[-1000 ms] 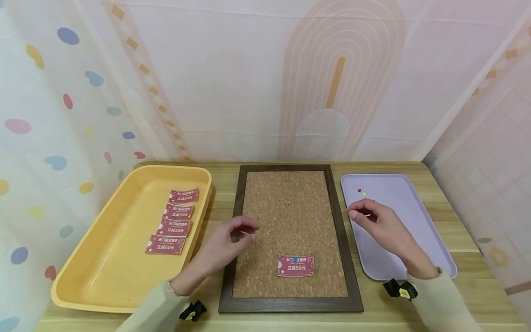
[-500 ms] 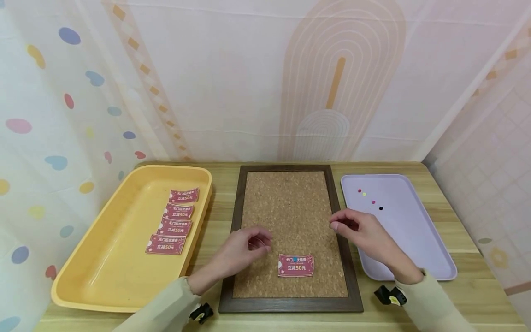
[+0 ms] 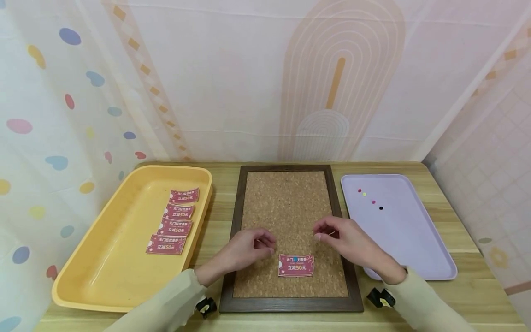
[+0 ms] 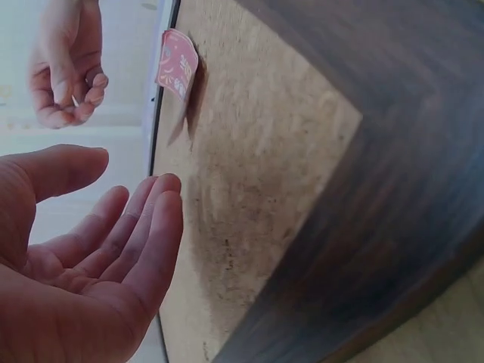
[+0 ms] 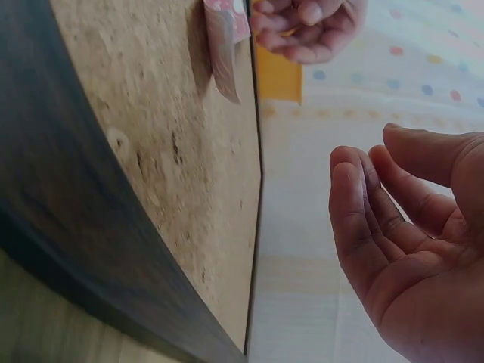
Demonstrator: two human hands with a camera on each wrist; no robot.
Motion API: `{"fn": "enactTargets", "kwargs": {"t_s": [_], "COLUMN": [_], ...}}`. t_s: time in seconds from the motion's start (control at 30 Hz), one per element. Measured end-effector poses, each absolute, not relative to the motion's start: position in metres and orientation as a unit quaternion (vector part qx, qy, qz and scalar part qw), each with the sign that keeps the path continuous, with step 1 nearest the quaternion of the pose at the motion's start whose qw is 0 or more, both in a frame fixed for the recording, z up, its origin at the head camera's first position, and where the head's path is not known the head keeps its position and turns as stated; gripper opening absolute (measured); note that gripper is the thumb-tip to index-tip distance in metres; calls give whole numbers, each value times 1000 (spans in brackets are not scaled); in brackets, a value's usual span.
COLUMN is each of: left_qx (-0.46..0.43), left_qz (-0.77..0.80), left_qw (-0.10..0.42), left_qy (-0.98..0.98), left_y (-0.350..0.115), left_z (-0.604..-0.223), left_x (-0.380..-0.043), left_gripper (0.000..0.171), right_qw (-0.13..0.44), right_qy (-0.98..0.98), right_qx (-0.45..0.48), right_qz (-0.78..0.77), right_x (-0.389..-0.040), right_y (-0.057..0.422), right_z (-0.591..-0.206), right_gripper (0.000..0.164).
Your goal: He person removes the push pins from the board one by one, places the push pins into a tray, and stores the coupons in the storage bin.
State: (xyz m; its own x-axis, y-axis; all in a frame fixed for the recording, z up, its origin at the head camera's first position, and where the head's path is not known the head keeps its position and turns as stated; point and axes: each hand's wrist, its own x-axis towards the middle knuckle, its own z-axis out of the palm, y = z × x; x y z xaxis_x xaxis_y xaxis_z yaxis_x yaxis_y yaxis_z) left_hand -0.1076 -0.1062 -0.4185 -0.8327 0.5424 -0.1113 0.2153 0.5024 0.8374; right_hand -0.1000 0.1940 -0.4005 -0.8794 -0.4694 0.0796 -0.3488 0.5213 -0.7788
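Note:
A red coupon (image 3: 296,266) lies low on the cork board (image 3: 286,198), with a blue pin head (image 3: 295,259) near its top edge. Its edges curl up from the cork in both wrist views. My left hand (image 3: 249,249) hovers over the board just left of the coupon, fingers loosely bent and thumb apart, holding nothing. To the coupon's upper right hangs my right hand (image 3: 346,237). The right wrist view shows a gap between that hand's thumb and fingertips (image 5: 348,174), with nothing in it.
On the left stands a yellow tray (image 3: 103,258) with several red coupons (image 3: 168,244) along its right side. A lilac tray (image 3: 410,230) on the right bears several small pins, among them a black pin (image 3: 381,208). A dark wooden frame (image 3: 290,304) borders the cork.
My right hand has moved left from the lilac tray to above the cork board, uncovering more pins. My left hand has shifted right, closer to the pinned coupon.

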Motion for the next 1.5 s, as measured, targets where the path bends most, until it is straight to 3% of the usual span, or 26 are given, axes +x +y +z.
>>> {"fn": "enactTargets", "kwargs": {"t_s": [0.77, 1.0, 1.5], "left_qx": [218, 206, 203], "left_qz": [418, 435, 427], "left_qw": [215, 232, 239], "left_qy": [855, 845, 848], "left_y": [-92, -87, -84], "left_z": [-430, -433, -434], "left_x": [-116, -116, -116], "left_gripper": [6, 12, 11], "right_qw": [159, 187, 186], "right_qy": [842, 852, 879], "right_qx": [-305, -300, -307], "right_qz": [-415, -387, -314], "right_x": [-107, -108, -111], "right_y": [165, 157, 153], "right_z": [-415, -418, -424], "right_gripper": [7, 8, 11]}}
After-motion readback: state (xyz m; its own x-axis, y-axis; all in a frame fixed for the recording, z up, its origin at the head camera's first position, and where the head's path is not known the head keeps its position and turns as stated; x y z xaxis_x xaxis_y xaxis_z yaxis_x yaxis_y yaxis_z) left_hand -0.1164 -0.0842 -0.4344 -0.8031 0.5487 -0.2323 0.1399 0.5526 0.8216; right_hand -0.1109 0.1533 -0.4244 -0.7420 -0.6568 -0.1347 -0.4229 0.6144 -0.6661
